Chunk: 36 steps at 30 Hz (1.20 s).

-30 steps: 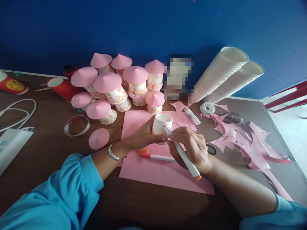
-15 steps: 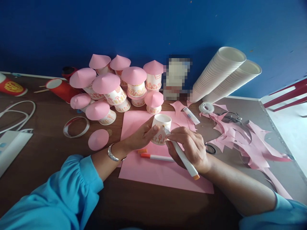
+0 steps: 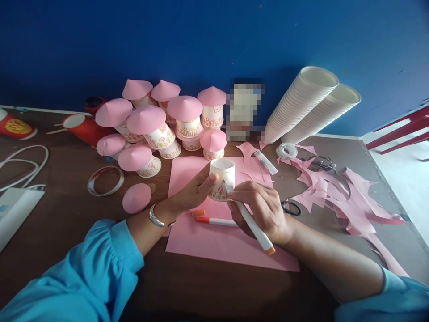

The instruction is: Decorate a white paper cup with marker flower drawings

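My left hand point(image 3: 192, 193) grips a small white paper cup point(image 3: 221, 177) standing upside down on a pink paper sheet point(image 3: 217, 237). Red and orange drawings run round the cup's lower edge. My right hand point(image 3: 264, 210) pinches a white marker point(image 3: 252, 225) with an orange end cap, its tip touching the cup's side. A second marker point(image 3: 214, 220) with an orange end lies on the pink sheet just below the cup, and its orange cap point(image 3: 198, 213) lies beside it.
Several decorated cups with pink cone lids point(image 3: 161, 123) cluster at the back. A loose pink cone point(image 3: 136, 197) and a tape ring point(image 3: 105, 180) lie left. Two leaning stacks of white cups point(image 3: 310, 105), a tape roll point(image 3: 287, 150), scissors point(image 3: 320, 163) and pink scraps point(image 3: 345, 197) are right.
My left hand has turned the cup, bringing its drawings into view, and the marker tip has moved lower down the cup's side. The view has shifted slightly.
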{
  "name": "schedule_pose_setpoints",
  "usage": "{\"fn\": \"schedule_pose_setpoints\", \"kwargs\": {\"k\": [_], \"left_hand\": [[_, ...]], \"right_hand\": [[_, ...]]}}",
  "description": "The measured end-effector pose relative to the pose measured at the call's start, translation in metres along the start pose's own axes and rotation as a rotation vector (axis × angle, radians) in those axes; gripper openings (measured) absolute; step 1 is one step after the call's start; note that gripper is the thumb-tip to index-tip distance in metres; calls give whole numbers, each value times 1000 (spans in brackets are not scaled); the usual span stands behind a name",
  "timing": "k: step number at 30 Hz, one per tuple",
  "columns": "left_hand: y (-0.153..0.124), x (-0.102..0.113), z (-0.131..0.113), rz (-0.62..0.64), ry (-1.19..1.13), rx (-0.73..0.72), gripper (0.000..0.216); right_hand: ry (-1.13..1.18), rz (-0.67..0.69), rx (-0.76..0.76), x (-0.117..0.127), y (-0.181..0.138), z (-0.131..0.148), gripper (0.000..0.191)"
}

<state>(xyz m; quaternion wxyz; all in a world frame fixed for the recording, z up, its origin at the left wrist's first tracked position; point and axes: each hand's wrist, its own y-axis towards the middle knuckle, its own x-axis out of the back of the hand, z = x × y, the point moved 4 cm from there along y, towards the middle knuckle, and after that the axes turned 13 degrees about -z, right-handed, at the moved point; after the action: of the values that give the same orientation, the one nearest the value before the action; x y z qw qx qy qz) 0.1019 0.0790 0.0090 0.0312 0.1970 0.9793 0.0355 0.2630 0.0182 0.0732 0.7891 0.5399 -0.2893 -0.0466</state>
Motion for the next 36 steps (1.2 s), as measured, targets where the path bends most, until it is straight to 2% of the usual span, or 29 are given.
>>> {"fn": "schedule_pose_setpoints", "kwargs": {"k": [21, 31, 36], "left_hand": [[0, 3, 3, -41, -42, 31, 70], [-2, -2, 8, -21, -258, 148, 66], [-3, -3, 0, -65, -307, 111, 57]], "right_hand": [[-3, -4, 16, -1, -4, 1, 18], [-3, -16, 26, 0, -2, 1, 19], [-6, -20, 18, 1, -1, 1, 22]]}}
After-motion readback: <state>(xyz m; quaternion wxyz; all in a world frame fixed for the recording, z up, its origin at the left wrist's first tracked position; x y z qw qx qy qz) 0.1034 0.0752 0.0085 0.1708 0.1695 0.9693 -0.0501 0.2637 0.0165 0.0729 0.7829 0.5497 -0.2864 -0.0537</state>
